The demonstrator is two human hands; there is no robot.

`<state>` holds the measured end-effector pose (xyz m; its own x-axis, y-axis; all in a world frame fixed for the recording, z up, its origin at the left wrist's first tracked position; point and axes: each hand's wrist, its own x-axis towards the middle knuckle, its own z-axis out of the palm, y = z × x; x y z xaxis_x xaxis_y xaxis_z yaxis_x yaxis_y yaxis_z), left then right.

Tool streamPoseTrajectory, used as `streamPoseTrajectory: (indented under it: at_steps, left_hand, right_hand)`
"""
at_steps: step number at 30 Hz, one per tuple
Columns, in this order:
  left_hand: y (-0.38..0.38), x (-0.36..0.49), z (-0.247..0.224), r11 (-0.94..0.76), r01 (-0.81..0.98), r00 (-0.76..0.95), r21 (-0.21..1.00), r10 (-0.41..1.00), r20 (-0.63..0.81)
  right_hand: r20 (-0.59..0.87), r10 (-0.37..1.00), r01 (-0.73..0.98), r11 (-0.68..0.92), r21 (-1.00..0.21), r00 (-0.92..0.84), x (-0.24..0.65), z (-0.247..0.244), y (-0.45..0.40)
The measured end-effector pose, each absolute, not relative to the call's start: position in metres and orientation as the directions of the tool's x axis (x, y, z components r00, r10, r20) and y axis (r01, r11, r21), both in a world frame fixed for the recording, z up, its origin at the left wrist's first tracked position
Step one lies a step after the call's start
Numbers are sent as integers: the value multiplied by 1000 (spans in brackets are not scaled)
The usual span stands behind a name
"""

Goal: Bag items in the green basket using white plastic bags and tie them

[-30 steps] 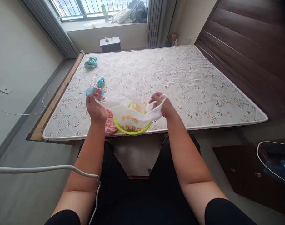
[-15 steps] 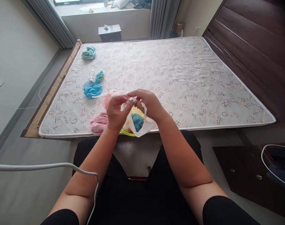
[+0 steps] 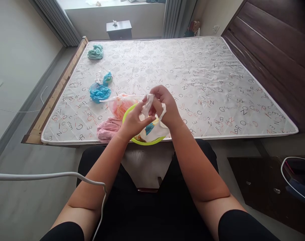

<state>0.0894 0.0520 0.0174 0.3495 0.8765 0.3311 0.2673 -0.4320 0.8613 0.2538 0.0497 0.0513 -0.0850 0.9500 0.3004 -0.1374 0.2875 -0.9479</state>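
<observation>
Near field: your black trousers (image 3: pixel 147 214) frame a pale wooden seat (image 3: pixel 147 167), and a white cable (image 3: pixel 42 175) crosses the lower left of your view, bending down over your left arm.

Hands: your right hand (image 3: pixel 166 105) is curled shut on a twisted strip of a white plastic bag (image 3: pixel 152 132). Your left hand (image 3: pixel 134 124) stands open, fingers spread, tips at or just beside that strip; you cannot tell whether they touch it. The hands are close together, above a lime-green basin (image 3: pixel 147 141).

The bag sits in the basin at its near side, printed and holding something teal. Beside it, in the basin's far left part, lies a translucent bag with orange contents (image 3: pixel 121 107). A pink towel (image 3: pixel 108 130) touches the basin's left rim.

Surface: a white mattress (image 3: pixel 205 83) printed with letters, lying on a wooden bed frame (image 3: pixel 59 83). Farther left on it lie a blue plastic bag (image 3: pixel 99 93), a small teal bundle in clear plastic (image 3: pixel 107 78) just beyond it, and a crumpled green cloth (image 3: pixel 96 52) near the far edge.

Room: a dark wood panel (image 3: pixel 270 50) runs along the right, above a dark cabinet (image 3: pixel 252 180). A small dark nightstand (image 3: pixel 119 28) stands beyond the mattress, below the window sill, between grey curtains (image 3: pixel 179 18).
</observation>
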Motion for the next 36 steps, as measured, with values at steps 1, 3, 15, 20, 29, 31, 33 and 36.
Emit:
streamPoseTrajectory:
  at_steps: [1, 3, 15, 20, 29, 31, 33, 36]
  left_hand:
    - [52, 89, 19, -401, 321, 370, 858, 887, 276]
    - [53, 87, 21, -335, 379, 386, 863, 904, 181]
    - [58, 85, -1, -274, 208, 264, 939, 940, 215]
    - [62, 91, -7, -138, -11, 86, 990, 987, 138]
    - [94, 55, -16, -4, -752, -341, 659, 858, -385]
    - [94, 52, -18, -51, -755, -374, 653, 853, -365]
    - [95, 49, -21, -113, -750, -416, 652, 846, -332]
    - [98, 41, -27, -149, -742, -448, 654, 835, -318]
  right_hand:
    - [273, 961, -192, 259, -947, -49, 254, 50, 52]
    - [213, 977, -302, 210, -930, 26, 256, 47, 57]
    - [25, 944, -335, -92, -938, -329, 262, 34, 63]
    - [-5, 938, -125, -52, -991, -345, 257, 21, 60]
    - [-153, 934, -517, 38, -855, 323, 351, -26, 93]
    - [-103, 961, -465, 29, -885, 256, 369, -29, 86]
    - [-67, 997, -376, -45, -925, 44, 382, -28, 73]
    - [-117, 972, -191, -157, -969, -205, 396, -19, 55]
